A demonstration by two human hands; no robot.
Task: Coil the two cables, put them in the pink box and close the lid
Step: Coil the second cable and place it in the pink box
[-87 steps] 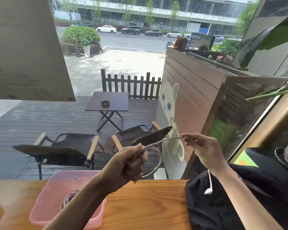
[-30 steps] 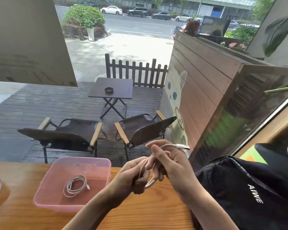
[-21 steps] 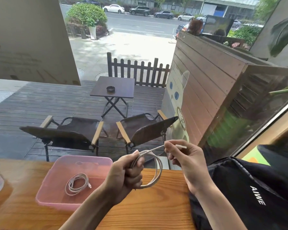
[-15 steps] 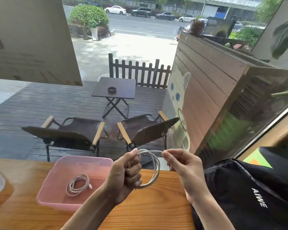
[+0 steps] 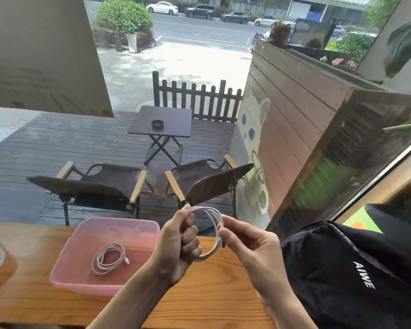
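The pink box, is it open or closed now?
Open: the pink box has no lid on, and one coiled cable lies inside.

This looks like a café window seat. A wooden worktop (image 5: 211, 302) runs along a large window onto a dark plank deck (image 5: 69, 143) with two folding chairs (image 5: 100, 184) and a small square table (image 5: 161, 122) carrying an ashtray (image 5: 157, 124). A picket fence (image 5: 195, 100) closes the deck at the far side. On the right, a slatted wall (image 5: 294, 110) bears a painted cat holding a cup. Beyond lie a street and parked cars (image 5: 163, 7).
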